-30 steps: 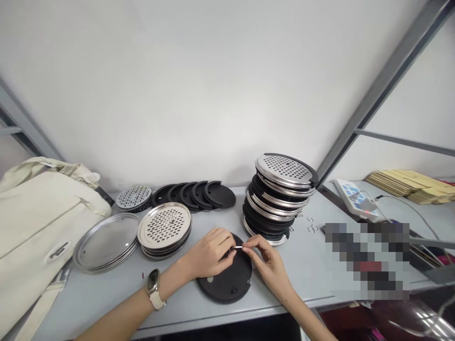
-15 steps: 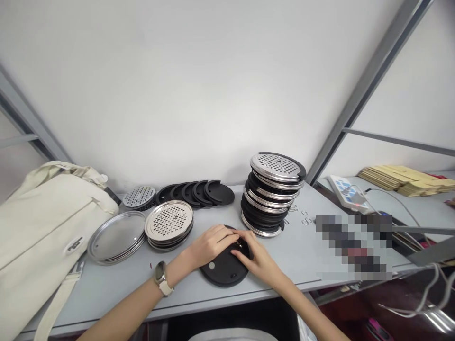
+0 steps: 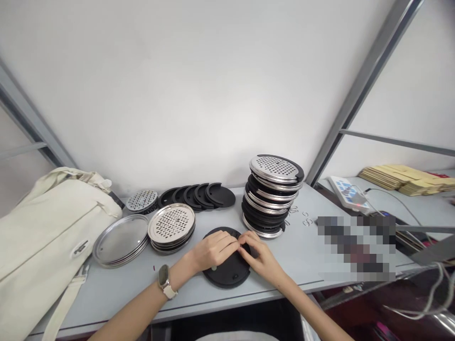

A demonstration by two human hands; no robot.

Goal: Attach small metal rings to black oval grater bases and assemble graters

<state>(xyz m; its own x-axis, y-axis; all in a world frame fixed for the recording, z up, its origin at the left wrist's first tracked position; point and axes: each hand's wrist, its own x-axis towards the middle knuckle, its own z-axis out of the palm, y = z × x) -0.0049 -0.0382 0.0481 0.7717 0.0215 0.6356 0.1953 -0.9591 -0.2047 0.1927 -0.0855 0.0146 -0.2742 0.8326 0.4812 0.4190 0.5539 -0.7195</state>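
A round black disc point(image 3: 227, 274) lies on the table near its front edge, under both my hands. My left hand point(image 3: 215, 248), with a watch on the wrist, rests over the disc's upper left, fingers curled. From the other side my right hand point(image 3: 258, 253) reaches in, thumb and fingers pinched. The fingertips of both hands meet above the disc. Whatever small thing they hold is hidden. Left of the hands sits a stack of perforated metal discs point(image 3: 172, 223). Behind on the right stands a tall stack of metal and black discs point(image 3: 270, 208).
Plain metal plates point(image 3: 121, 239) lie beside a cream bag point(image 3: 46, 237) on the left. Overlapping black discs point(image 3: 222, 195) line the back, near a grey perforated disc point(image 3: 142, 201). Small metal rings point(image 3: 306, 221) lie at right. Beyond the frame post are yellow cardboard pieces point(image 3: 401, 177).
My fingertips have drawn closer together over the disc. The right hand's thumb and fingers, earlier spread apart, are now pinched. The view has shifted slightly.
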